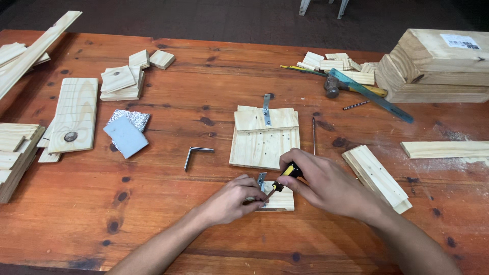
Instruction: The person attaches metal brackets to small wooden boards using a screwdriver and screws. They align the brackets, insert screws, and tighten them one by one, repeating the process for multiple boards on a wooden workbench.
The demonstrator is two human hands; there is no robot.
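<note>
- I am working on a small pine block (281,202) lying on the wooden table (168,219) close to me, with a small metal bracket (261,179) standing at its far left edge.
- My right hand (322,184) is gripping a screwdriver with a black and yellow handle (288,173), fingers wrapped tight around it; its shaft is slanting down and to the left onto the block.
- My left hand (233,200) is curling over the block's left end, fingertips (260,198) pinching right where the screwdriver tip is meeting the wood; I cannot tell what, if anything, is between them.
- Just beyond the block is lying a pine panel (264,137) with a metal strip (266,111) fixed at its top edge.
- A long nail (314,135) is lying just to the right of that panel, and an angled metal bracket (194,155) to its left.
- A ridged pine piece (377,177) is lying diagonally beside my right wrist.
- Farther back on the right, a hammer (340,86) and a blue-green ruler (375,96) are resting near a stack of timber (438,66).
- To the left are lying sandpaper sheets (126,131), a knotted plank (75,114) and small pine offcuts (125,79).
</note>
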